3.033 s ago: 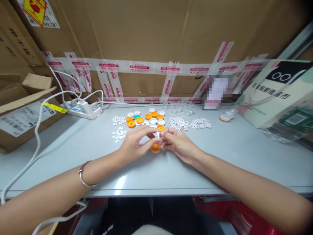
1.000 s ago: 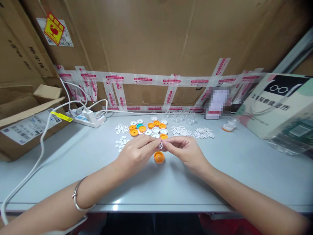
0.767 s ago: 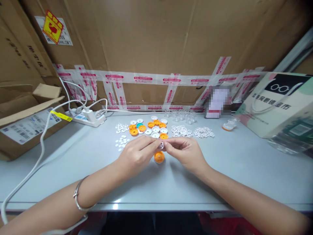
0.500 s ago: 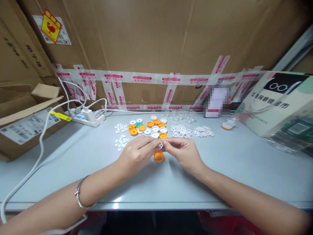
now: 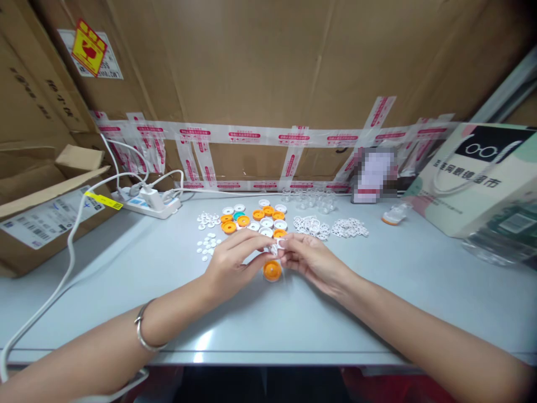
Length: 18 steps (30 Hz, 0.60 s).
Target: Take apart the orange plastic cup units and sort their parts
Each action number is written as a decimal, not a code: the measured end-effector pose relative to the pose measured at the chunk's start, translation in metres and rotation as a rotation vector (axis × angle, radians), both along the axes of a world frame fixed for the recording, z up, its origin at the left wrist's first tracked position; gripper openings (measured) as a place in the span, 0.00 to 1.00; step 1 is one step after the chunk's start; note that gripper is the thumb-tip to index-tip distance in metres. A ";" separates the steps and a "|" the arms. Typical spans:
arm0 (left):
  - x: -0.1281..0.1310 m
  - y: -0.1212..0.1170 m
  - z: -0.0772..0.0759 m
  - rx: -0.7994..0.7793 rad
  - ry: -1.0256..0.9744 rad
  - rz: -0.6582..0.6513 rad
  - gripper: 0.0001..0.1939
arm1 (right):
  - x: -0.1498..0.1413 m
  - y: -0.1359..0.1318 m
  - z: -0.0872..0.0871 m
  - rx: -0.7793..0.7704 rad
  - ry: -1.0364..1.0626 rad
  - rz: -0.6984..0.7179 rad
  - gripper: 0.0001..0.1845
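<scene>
My left hand (image 5: 235,260) and my right hand (image 5: 310,258) meet over the grey table (image 5: 126,268), fingertips pinched together on a small white plastic ring (image 5: 274,246). Just below them an orange cap (image 5: 272,271) lies on the table. Behind the hands sits a cluster of orange and white caps (image 5: 255,219), with one teal cap among them. Small white discs (image 5: 207,245) lie to the left of the cluster, and white rings (image 5: 329,226) lie in piles to the right. A silver bangle is on my left wrist.
A white power strip (image 5: 149,202) with cables sits at the back left beside an open cardboard box (image 5: 37,207). Clear small vials (image 5: 310,198) stand at the back. A paper bag (image 5: 474,173) and a capped vial (image 5: 393,214) are at the right. Cardboard walls stand behind.
Both hands stay pinched on the white ring above the orange cap; the fingers shift slightly and the hands have dropped a little closer to the cap. The camera view has wobbled.
</scene>
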<state>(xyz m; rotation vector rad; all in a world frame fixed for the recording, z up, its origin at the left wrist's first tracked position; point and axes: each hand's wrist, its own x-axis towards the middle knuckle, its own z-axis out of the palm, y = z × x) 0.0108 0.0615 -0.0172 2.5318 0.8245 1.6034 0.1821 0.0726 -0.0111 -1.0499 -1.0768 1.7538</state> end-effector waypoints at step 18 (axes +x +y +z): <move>-0.010 0.009 0.002 -0.396 -0.125 0.051 0.11 | 0.079 0.076 -0.012 0.681 -1.123 -0.294 0.14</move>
